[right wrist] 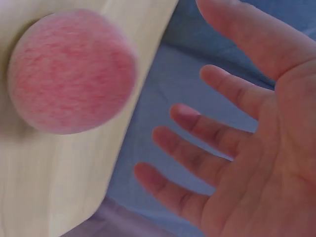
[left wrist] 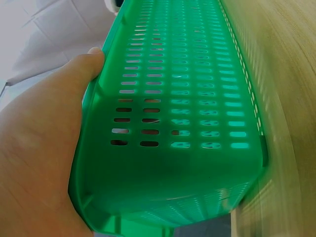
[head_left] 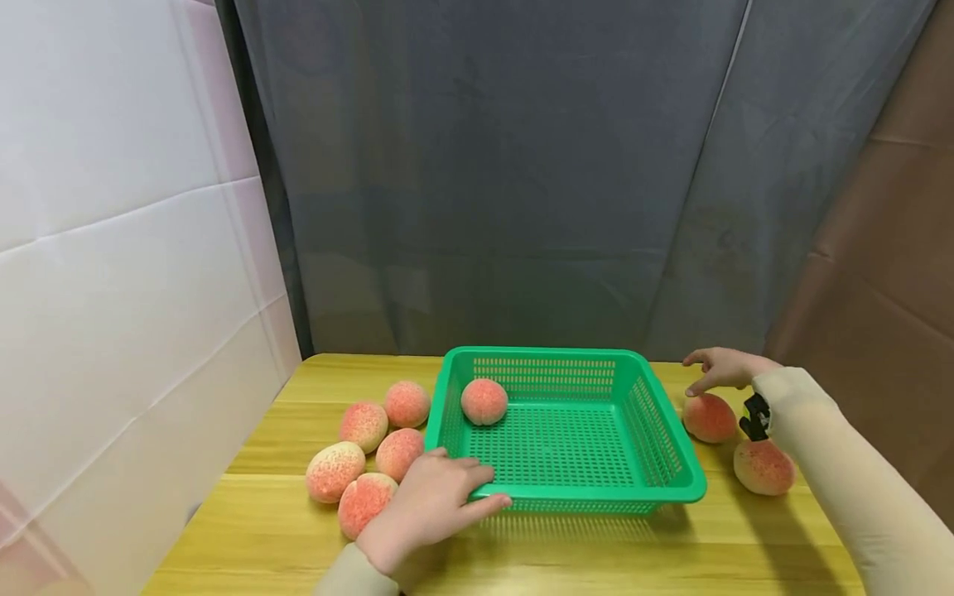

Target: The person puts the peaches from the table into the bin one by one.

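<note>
My left hand point(head_left: 436, 497) grips the rim of a green plastic basket point(head_left: 574, 494) at its front left corner. In the left wrist view the thumb point(left wrist: 94, 57) lies along the edge of the basket's slotted wall point(left wrist: 192, 163). One pink peach point(head_left: 484, 402) sits inside, near the back left. Beyond the basket's right side, my right hand point(head_left: 726, 368) hovers with spread fingers beside a peach point(head_left: 710, 418). The right wrist view shows that peach point(right wrist: 71, 71) on the table, apart from the outstretched fingers point(right wrist: 197, 160); the palm holds nothing.
Another peach point(head_left: 763, 468) lies under the right forearm. Several peaches point(head_left: 365, 426) cluster left of the basket on the wooden table point(head_left: 246, 538). Grey cloth point(head_left: 477, 182) hangs behind the table, with a white sheet point(head_left: 127, 248) at left and brown cloth point(head_left: 887, 331) at right.
</note>
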The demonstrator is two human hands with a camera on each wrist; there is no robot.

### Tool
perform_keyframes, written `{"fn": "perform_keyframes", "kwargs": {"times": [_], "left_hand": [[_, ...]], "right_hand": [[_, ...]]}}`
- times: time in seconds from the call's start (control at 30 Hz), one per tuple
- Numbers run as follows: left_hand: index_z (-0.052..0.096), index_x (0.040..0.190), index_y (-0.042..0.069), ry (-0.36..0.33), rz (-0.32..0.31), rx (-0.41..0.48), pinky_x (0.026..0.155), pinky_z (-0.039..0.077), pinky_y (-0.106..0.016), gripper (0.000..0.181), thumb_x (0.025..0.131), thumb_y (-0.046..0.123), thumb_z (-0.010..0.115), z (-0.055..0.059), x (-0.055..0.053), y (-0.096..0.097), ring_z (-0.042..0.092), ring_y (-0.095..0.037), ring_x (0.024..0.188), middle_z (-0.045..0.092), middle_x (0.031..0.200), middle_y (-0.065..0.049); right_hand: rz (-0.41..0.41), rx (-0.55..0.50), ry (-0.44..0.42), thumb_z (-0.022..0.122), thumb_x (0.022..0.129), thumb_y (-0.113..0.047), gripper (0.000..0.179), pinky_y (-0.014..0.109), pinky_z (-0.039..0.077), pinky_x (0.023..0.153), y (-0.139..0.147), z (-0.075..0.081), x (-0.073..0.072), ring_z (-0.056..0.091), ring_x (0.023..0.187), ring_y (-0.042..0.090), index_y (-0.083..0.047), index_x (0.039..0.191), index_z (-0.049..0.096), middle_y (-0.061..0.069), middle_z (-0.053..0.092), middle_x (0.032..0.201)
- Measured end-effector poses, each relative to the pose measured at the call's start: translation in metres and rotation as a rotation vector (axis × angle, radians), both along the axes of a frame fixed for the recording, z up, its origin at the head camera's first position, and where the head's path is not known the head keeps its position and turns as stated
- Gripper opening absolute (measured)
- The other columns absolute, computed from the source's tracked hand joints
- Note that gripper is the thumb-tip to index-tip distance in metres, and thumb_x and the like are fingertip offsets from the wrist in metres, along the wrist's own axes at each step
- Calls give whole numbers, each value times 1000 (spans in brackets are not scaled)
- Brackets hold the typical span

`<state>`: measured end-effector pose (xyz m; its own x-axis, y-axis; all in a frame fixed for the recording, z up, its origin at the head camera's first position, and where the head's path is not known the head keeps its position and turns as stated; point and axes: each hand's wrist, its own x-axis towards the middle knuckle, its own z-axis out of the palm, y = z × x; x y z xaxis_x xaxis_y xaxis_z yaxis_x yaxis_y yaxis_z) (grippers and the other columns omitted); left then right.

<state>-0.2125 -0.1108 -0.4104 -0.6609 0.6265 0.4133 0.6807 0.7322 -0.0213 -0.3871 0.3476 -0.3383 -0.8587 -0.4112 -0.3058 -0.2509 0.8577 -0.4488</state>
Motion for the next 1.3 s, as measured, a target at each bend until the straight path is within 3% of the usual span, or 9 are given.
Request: {"fn": "perform_keyframes", "kwargs": {"times": [0.17,0.33,0.47,0.53,0.6,0.7,0.87,1.1,1.3], "left_hand": [[47,70,28,-15,4,-5,62,32,-28,42,96,61,41,-1,0,0,42,-1,57,41,65,19],[46,70,28,-12,3,-9,61,32,-28,43,96,62,40,-1,-1,0,40,-1,56,39,64,19],[46,70,28,-10,1,-9,61,32,-28,43,96,63,40,-2,-1,0,39,-1,55,40,64,19],[45,69,28,-9,3,-9,61,33,-29,43,96,63,40,-2,-1,0,39,-1,55,39,64,19],[44,69,28,-10,5,-10,62,33,-29,44,96,63,40,-3,-1,0,38,-1,55,38,63,18],[43,69,28,-17,6,-11,62,33,-29,44,96,63,40,-2,-2,1,37,0,55,37,63,18],[43,69,28,-27,3,-10,63,34,-30,44,96,63,40,-2,-1,1,36,0,55,36,63,18],[44,69,29,-31,10,-15,63,34,-29,44,95,64,39,-3,-1,2,35,0,55,36,63,18],[45,69,28,-16,12,-14,63,35,-29,44,96,63,39,-3,-1,0,37,0,55,37,63,18]], "right_hand": [[-37,70,-54,75,83,-40,85,64,38,91,4,-14,-2,29,126,60,12,138,37,44,27,138],[-42,45,-119,74,85,-36,87,60,35,98,8,-25,-6,32,127,57,17,139,30,43,23,141],[-94,11,-200,75,84,-35,92,60,34,100,10,-33,-8,33,127,55,13,143,24,41,26,140],[-123,3,-217,76,83,-36,93,60,31,101,9,-36,-7,31,129,54,12,144,24,37,35,139],[-132,5,-221,76,83,-34,92,60,28,103,8,-36,-6,29,129,54,12,144,24,34,42,135],[-137,31,-216,76,83,-33,89,59,28,104,7,-36,-6,28,129,53,11,143,27,35,41,136],[-125,73,-208,77,81,-29,83,57,34,100,4,-37,-2,31,127,54,9,142,33,40,27,138],[-117,122,-182,77,80,-27,76,56,37,97,0,-42,0,38,121,52,10,136,42,37,38,134],[-147,98,-193,75,79,-21,67,48,45,89,-5,-39,0,50,106,40,11,130,46,28,51,118]]}}
